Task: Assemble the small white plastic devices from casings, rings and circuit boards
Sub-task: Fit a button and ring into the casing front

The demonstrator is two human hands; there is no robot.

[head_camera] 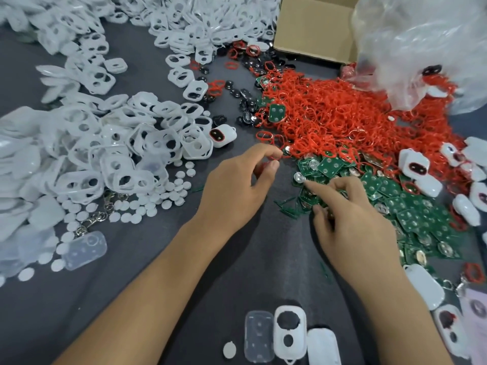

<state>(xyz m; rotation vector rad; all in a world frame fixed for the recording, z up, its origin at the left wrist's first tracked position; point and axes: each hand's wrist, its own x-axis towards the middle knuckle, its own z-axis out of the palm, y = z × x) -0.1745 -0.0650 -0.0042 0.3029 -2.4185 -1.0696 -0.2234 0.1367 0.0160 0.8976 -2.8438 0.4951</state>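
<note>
My left hand (237, 185) pinches a red ring (272, 161) at the near edge of a big heap of red rings (329, 117). My right hand (350, 219) rests on the pile of green circuit boards (411, 212), its forefinger stretched toward a round silver contact (299, 177); whether it grips a board is unclear. Near the front edge lie a white casing front with two holes (290, 335), a clear inner piece (258, 335), a white casing back (322, 346) and a small white disc (229, 349).
White casings (110, 143) are heaped across the left and back of the dark table, with small white discs (158, 201) beside them. Black button pads (245, 101) lie mid-table. A cardboard box (313, 25) and a plastic bag (427, 46) stand back right. Assembled devices (413, 164) lie at right.
</note>
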